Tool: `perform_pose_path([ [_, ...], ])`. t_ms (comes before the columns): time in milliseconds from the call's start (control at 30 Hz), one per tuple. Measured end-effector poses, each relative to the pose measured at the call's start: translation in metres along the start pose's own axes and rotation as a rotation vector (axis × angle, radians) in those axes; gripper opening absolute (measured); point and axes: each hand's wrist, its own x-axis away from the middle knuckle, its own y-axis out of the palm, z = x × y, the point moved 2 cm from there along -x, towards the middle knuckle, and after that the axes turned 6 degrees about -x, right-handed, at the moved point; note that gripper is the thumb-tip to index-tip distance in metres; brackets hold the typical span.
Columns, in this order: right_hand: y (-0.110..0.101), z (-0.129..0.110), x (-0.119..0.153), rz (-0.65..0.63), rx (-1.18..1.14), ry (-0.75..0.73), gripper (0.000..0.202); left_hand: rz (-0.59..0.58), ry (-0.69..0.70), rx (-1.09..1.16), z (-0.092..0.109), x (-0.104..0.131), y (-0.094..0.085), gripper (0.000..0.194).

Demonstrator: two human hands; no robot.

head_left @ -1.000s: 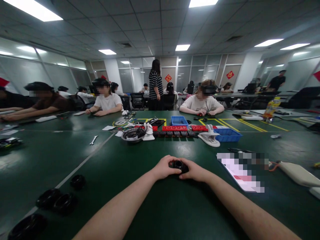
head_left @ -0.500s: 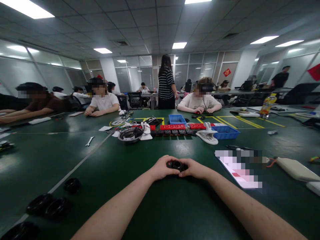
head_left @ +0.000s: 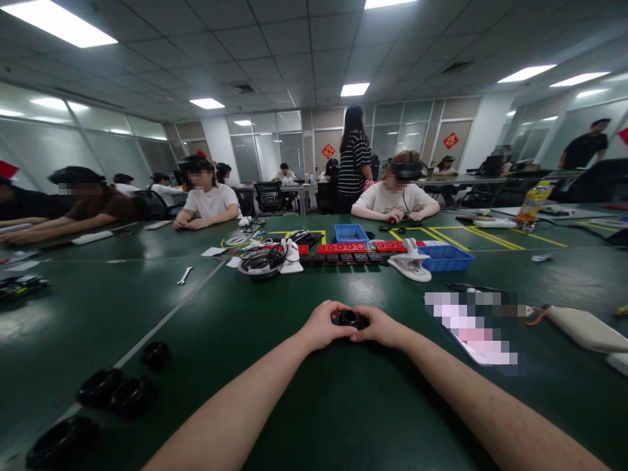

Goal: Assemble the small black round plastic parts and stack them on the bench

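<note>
A small black round part [head_left: 348,318] with a ring-shaped top is held between my two hands over the green table [head_left: 314,405]. My left hand [head_left: 324,327] curls round its left side, thumb in front and fingers behind. From the right, my right hand [head_left: 377,326] grips the same part, and the thumbs nearly meet at its front edge. The fingers partly cover the part, so its lower side is hidden. Several black rings, among them a small one [head_left: 156,354] and a large one [head_left: 63,442], lie at the lower left.
Ahead lie a red and black power strip [head_left: 342,248], a white clamp stand [head_left: 411,261], a blue tray [head_left: 447,258] and a bowl of cables [head_left: 260,261]. A wrench [head_left: 185,276] is at left, a phone [head_left: 471,330] at right. People sit across the table.
The view has turned slightly left, so table items sit further right. The standing person in stripes has moved right. Both hands keep their hold on the black part.
</note>
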Motion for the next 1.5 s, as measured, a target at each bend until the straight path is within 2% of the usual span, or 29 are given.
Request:
perform_pose_path([
  [233,0.006,0.004,-0.002,0.199,0.239,-0.028,0.033,0.14,-0.068,-0.04,-0.001,0.003,0.008,0.038],
  [400,0.02,-0.003,-0.003,0.424,0.526,0.087,0.022,0.34,-0.15,-0.184,0.001,0.004,0.016,0.036],
  [467,0.025,-0.007,-0.003,0.506,0.623,0.128,0.016,0.382,-0.166,-0.235,0.003,0.003,0.017,0.034],
  [533,0.028,-0.009,-0.003,0.524,0.659,0.133,0.016,0.387,-0.169,-0.255,0.003,0.002,0.016,0.033],
  [633,0.025,-0.009,-0.001,0.459,0.556,0.053,0.029,0.343,-0.128,-0.205,0.0,0.0,0.011,0.034],
  [733,0.015,-0.008,0.002,0.296,0.354,-0.071,0.047,0.186,-0.05,-0.072,-0.006,-0.002,0.005,0.036],
  [833,0.005,-0.007,0.004,0.059,0.148,-0.091,0.044,0.005,-0.023,0.033,-0.012,-0.004,0.001,0.041],
  [933,0.001,-0.007,0.005,-0.082,0.011,-0.085,0.036,-0.051,0.014,0.043,-0.013,-0.004,0.0,0.043],
  [1100,0.001,-0.004,0.003,-0.083,-0.017,-0.075,0.032,-0.022,0.11,-0.017,-0.008,-0.001,-0.001,0.042],
  [1267,0.001,0.0,0.001,-0.09,0.011,-0.061,0.034,-0.033,0.175,0.021,-0.003,0.001,-0.004,0.054],
  [1500,0.0,-0.002,0.002,-0.088,0.013,-0.06,0.04,-0.052,0.182,0.035,0.001,0.001,-0.009,0.042],
])
